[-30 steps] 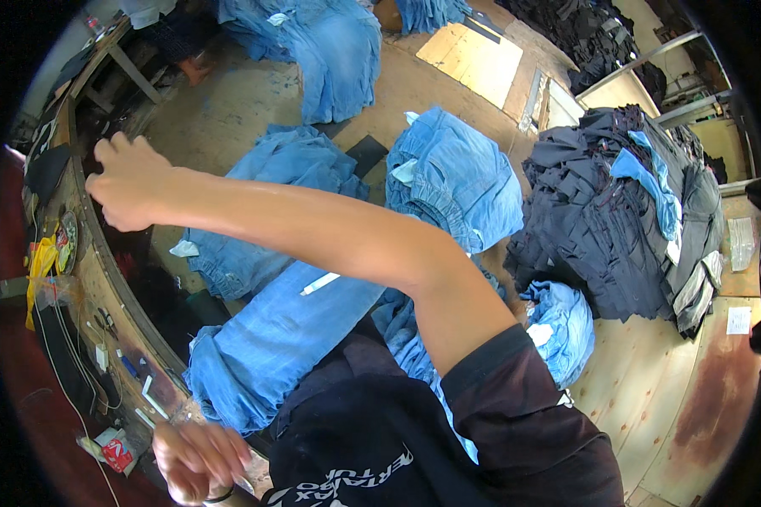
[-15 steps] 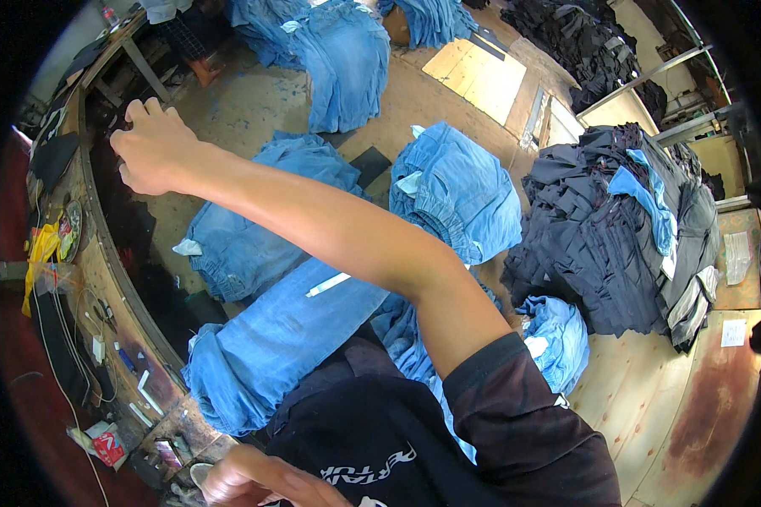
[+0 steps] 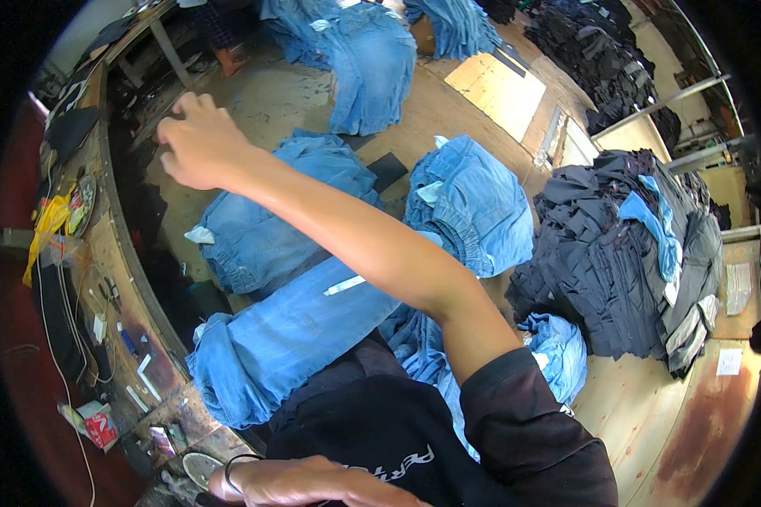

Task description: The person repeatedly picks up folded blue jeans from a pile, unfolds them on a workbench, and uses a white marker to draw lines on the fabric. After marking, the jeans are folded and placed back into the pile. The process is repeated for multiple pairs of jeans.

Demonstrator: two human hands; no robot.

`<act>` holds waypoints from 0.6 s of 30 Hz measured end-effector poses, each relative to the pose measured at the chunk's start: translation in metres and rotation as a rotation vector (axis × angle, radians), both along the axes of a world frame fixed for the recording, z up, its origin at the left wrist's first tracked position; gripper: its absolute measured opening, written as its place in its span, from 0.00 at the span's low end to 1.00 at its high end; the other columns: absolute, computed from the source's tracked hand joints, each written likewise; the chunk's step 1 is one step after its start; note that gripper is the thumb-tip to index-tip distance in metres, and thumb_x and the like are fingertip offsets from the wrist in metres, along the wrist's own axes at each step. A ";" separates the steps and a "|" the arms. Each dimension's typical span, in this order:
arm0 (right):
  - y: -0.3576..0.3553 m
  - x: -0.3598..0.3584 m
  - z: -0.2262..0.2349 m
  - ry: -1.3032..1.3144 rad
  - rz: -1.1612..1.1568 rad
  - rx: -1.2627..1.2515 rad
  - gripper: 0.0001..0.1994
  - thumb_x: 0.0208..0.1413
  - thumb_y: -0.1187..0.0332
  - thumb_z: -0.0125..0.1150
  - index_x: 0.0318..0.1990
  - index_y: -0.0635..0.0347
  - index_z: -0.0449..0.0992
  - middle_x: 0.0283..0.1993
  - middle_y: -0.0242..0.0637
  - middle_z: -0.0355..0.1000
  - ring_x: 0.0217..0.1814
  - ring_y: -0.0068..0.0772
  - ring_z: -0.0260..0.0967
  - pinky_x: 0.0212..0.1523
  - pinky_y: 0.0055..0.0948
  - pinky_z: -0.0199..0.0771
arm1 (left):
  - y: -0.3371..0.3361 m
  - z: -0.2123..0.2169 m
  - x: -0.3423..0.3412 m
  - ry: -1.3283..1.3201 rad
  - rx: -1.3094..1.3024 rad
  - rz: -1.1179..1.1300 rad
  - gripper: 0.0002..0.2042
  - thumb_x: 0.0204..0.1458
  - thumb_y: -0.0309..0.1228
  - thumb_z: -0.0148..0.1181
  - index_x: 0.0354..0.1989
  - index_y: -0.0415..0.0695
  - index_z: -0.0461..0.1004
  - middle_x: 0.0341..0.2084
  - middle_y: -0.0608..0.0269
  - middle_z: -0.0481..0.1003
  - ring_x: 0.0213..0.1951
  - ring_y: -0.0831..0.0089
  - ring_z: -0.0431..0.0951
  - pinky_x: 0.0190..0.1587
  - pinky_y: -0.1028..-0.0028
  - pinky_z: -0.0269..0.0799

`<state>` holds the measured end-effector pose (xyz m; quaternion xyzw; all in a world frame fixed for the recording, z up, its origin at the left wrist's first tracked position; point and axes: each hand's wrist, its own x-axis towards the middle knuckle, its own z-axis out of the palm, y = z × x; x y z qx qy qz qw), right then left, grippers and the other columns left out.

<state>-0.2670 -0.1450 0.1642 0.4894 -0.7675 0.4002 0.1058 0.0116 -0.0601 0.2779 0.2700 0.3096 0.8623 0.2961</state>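
My right arm stretches across to the upper left. At its end, my right hand [image 3: 201, 142] hangs in the air with curled fingers, beyond a folded pile of blue denim garments [image 3: 266, 241]; what it may hold is hidden. A blue denim trouser leg [image 3: 292, 325] lies across my lap under the forearm, with a slim white strip [image 3: 344, 286] on it. My left hand [image 3: 330, 483], with a black band at the wrist, is held low before my black shirt. Its fingers stretch out to the right, partly cut off by the lower edge, and it seems to hold nothing.
A curved wooden bench [image 3: 114, 253] on the left carries cords, a yellow bag [image 3: 49, 221], a blue pen-like object [image 3: 127, 340] and a red-white packet [image 3: 100, 427]. More denim [image 3: 473, 203] and a dark garment heap [image 3: 600, 253] lie right. Beyond, another person's foot [image 3: 228, 63] shows.
The view has shifted slightly, so most things sit further right. My left hand has come further into view, moving right with its fingers stretching out. My right hand stays raised and curled.
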 end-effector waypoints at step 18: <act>0.087 0.075 -0.048 -0.328 0.032 0.036 0.12 0.59 0.65 0.67 0.47 0.58 0.78 0.56 0.49 0.73 0.61 0.51 0.69 0.58 0.43 0.71 | 0.045 0.014 -0.013 -0.072 0.560 0.330 0.16 0.64 0.21 0.58 0.60 0.33 0.69 0.60 0.46 0.74 0.63 0.62 0.74 0.65 0.64 0.72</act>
